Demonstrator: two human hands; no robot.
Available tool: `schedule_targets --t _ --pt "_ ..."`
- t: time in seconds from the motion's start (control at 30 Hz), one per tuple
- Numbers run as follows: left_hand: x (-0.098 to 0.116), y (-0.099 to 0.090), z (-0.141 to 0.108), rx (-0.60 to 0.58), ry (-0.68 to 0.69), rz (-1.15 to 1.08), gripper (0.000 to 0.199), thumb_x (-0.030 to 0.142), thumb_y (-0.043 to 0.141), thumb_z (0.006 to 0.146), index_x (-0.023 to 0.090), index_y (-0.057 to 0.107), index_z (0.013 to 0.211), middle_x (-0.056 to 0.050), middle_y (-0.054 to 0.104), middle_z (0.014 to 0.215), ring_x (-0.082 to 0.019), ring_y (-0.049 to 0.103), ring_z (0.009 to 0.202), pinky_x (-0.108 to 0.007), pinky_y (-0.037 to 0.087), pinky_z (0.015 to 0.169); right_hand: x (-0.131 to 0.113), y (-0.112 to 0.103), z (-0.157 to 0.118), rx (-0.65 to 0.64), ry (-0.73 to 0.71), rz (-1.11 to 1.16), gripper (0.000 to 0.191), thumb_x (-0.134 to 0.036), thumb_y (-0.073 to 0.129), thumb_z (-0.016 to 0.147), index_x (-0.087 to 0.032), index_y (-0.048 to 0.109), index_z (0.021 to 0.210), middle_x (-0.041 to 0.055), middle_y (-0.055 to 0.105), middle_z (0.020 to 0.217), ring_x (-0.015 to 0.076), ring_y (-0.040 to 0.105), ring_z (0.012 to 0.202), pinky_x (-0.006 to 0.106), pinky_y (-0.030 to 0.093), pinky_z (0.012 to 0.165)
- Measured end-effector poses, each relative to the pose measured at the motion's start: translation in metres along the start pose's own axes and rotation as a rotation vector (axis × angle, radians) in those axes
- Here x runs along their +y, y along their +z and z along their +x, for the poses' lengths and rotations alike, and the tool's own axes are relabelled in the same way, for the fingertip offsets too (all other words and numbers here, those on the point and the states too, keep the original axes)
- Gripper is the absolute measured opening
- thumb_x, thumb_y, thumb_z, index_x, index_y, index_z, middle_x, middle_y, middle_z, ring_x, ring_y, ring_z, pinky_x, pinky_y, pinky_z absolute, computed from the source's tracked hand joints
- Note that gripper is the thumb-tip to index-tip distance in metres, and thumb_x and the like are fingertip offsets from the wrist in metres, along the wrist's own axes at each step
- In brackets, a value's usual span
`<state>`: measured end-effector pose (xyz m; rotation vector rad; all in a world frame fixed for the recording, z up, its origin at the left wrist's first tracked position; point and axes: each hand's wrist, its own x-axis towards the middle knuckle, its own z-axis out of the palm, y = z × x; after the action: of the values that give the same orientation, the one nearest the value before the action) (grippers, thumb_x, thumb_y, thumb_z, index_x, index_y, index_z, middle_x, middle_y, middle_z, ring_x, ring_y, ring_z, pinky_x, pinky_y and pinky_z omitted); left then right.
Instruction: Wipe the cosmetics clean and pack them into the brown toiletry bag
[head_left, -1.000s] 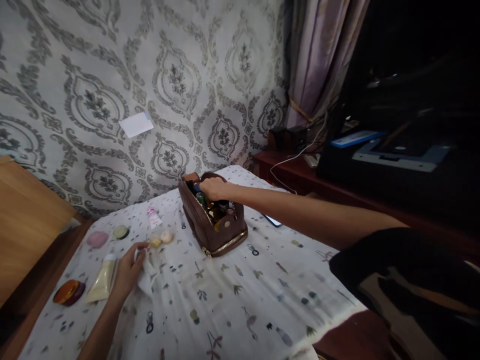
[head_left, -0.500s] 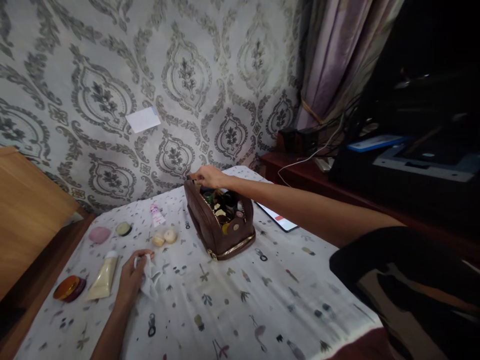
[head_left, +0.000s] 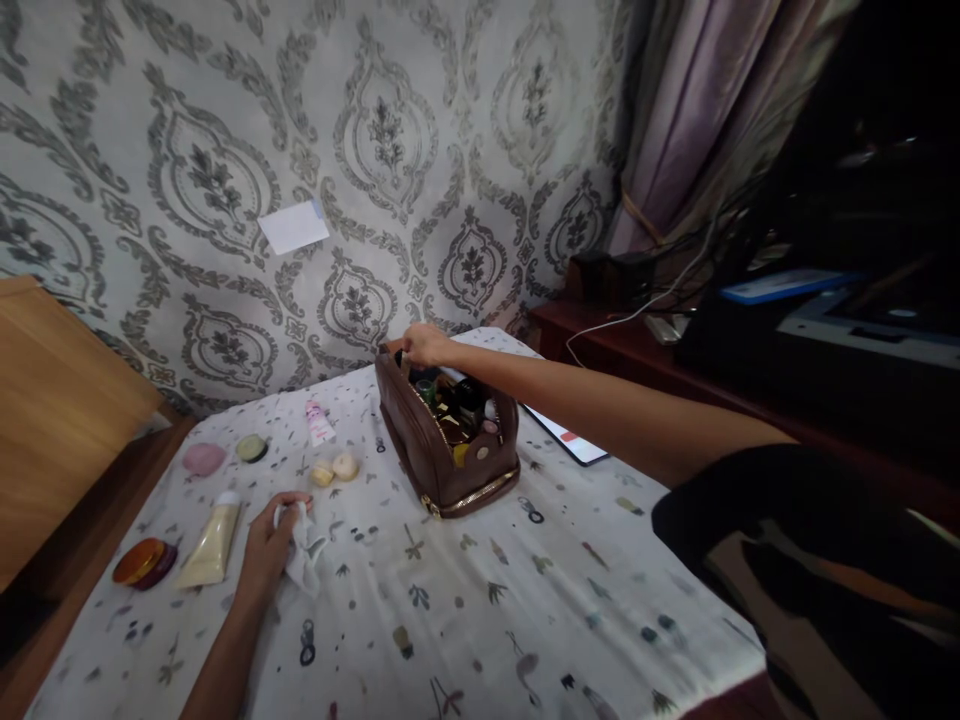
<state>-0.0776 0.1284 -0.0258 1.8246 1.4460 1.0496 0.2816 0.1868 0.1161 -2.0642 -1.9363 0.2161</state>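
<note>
A brown zip bag (head_left: 442,470) stands open on the patterned white cloth (head_left: 450,620), filled with several small cosmetic items. My right hand (head_left: 424,345) is closed at the bag's far left end, by the rim; what its fingers grip is hard to make out. Lower left, my left hand (head_left: 271,535) pinches a crumpled white tissue (head_left: 305,555) just above the cloth. Around it lie a cream tube (head_left: 214,545), an orange-lidded jar (head_left: 142,563), two small pale round items (head_left: 334,469), a pink tube (head_left: 319,423), a green round container (head_left: 251,448) and a pink one (head_left: 204,459).
A tablet or phone (head_left: 570,437) with a lit screen lies behind the bag, partly under my right forearm. A dark red table (head_left: 551,325) with cables stands at the back right. A wooden panel (head_left: 67,410) rises at the left edge.
The whole view has shifted slightly, so the things on the cloth appear a little further right. My right hand remains at the bag's far end, and my left hand still has the tissue.
</note>
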Motion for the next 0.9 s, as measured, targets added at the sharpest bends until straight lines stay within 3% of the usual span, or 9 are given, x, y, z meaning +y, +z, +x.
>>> schedule_targets --t 0.33,0.5,0.67,0.77,0.9 --pt "-0.005 -0.002 0.000 -0.061 -0.022 -0.073 0.039 0.052 0.060 0.074 0.017 0.067 0.089 -0.008 0.073 0.091 -0.026 0.066 0.091 -0.033 0.048 0.079 -0.007 -0.003 -0.015 0.012 0.084 0.159 0.018 -0.011 0.059 0.082 -0.007 0.073 0.094 0.0070 0.075 0.076 0.0116 0.066 0.059 0.017 0.048 0.056" --pt "-0.009 -0.001 0.002 -0.073 -0.005 -0.107 0.035 0.048 0.058 0.076 0.017 0.066 0.089 -0.008 0.073 0.091 -0.025 0.065 0.090 -0.032 0.047 0.079 -0.010 -0.013 -0.031 0.063 0.071 0.241 0.022 -0.008 0.053 0.087 -0.006 0.069 0.101 0.0089 0.075 0.083 0.0102 0.066 0.061 0.017 0.047 0.059" --pt "-0.012 0.000 0.003 -0.062 0.027 -0.103 0.030 0.042 0.054 0.076 0.017 0.066 0.087 -0.006 0.071 0.088 -0.022 0.064 0.084 -0.029 0.047 0.072 -0.035 -0.024 -0.074 0.298 -0.134 0.487 0.017 -0.014 0.052 0.088 -0.007 0.068 0.090 0.0052 0.069 0.069 0.0108 0.060 0.057 0.020 0.046 0.062" --pt "-0.010 -0.001 0.002 -0.048 0.029 -0.087 0.028 0.039 0.052 0.076 0.017 0.066 0.086 -0.004 0.070 0.083 -0.020 0.062 0.077 -0.028 0.046 0.068 -0.065 -0.018 -0.116 0.281 -0.281 0.607 0.017 -0.019 0.051 0.092 -0.011 0.065 0.089 0.0015 0.064 0.065 0.0099 0.058 0.058 0.020 0.043 0.062" --pt "-0.005 -0.003 -0.001 -0.041 0.063 -0.076 0.026 0.037 0.051 0.074 0.018 0.066 0.082 -0.004 0.071 0.083 -0.021 0.062 0.082 -0.030 0.046 0.076 -0.101 0.017 -0.165 0.086 -0.512 0.680 0.016 -0.021 0.052 0.091 -0.014 0.064 0.081 -0.0005 0.063 0.066 0.0102 0.057 0.061 0.020 0.041 0.062"
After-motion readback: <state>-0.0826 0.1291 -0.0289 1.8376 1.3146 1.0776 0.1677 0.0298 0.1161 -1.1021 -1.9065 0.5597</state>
